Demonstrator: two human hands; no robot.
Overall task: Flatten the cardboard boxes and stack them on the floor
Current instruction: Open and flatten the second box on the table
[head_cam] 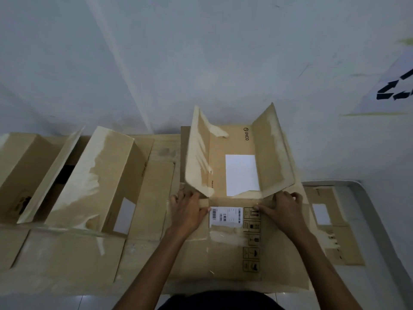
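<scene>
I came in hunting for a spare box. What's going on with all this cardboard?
A person is flattening a cardboard box on the floor. The left hand and right hand both press down on it along the crease where its two flaps stand upright. To the left, other boxes are not yet flattened. On the right, a flattened box already lies on the floor.
</scene>
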